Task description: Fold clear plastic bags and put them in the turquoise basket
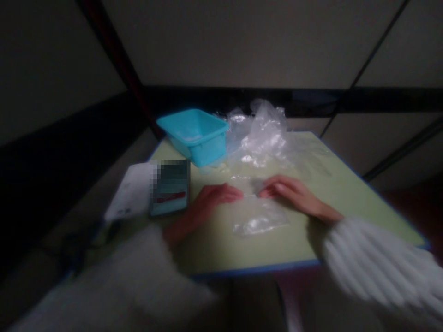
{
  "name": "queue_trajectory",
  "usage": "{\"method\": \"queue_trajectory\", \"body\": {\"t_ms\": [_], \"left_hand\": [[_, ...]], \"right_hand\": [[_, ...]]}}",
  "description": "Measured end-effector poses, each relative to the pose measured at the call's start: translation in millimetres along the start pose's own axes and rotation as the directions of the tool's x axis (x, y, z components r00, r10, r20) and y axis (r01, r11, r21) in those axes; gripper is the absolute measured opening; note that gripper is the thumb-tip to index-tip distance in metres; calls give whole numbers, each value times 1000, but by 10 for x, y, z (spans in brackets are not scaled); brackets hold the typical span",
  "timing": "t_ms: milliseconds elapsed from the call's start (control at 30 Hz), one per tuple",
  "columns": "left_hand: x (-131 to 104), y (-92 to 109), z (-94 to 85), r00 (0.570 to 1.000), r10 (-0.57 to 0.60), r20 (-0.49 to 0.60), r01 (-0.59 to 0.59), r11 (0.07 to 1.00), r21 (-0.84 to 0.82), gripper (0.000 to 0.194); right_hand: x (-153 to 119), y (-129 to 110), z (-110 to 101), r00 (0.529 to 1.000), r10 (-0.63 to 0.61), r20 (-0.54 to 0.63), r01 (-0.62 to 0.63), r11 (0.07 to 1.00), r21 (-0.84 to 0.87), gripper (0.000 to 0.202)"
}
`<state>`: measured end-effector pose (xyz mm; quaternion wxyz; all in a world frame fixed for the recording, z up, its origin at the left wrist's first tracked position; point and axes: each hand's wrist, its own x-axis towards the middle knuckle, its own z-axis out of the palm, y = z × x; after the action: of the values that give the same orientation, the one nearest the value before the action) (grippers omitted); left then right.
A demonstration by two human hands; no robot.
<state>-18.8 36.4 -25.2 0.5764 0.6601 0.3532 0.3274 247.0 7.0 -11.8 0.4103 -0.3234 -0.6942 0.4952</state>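
A clear plastic bag (261, 216) lies flat on the pale yellow-green table (218, 249), close to its front edge. My left hand (219, 194) is closed at the bag's left side, fingertips pressed together on the plastic. On the opposite side, my right hand (289, 190) has its fingers curled and closed on the bag at about the same height. Blur hides the exact contact of the fingertips. Just beyond the hands rises a crumpled heap of clear plastic bags (265, 129).
A turquoise plastic basket (207, 150) stands at the back left. Left of my left hand is a dark-framed device with a screen (173, 184), partly pixelated, beside a white flat object (129, 191). The table has a blue edge (256, 269), with a wall behind.
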Motion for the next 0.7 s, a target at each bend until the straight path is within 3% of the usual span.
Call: {"method": "queue_trajectory", "body": {"t_ms": [67,200,400,567,633,700], "left_hand": [[10,-40,-4,999,-52,17,52,999,12,46],[23,-41,10,990,-114,-82,116,993,14,48],[22,46,0,949,-188,-255,196,981,6,46],[-17,115,-10,909,-31,-415,100,985,144,39],[-33,146,0,903,29,-428,41,987,154,38],[-43,165,14,927,38,-373,3,994,109,37]], "right_hand": [[-2,7,1,999,26,22,-24,998,-60,29],[0,17,-12,998,58,-38,-62,991,-118,30],[40,86,-32,952,190,-242,-188,982,33,30],[29,106,-58,895,211,-393,-183,977,108,29],[16,76,-49,904,179,-389,-145,983,116,28],[7,32,-23,933,133,-335,-108,990,94,26]]}}
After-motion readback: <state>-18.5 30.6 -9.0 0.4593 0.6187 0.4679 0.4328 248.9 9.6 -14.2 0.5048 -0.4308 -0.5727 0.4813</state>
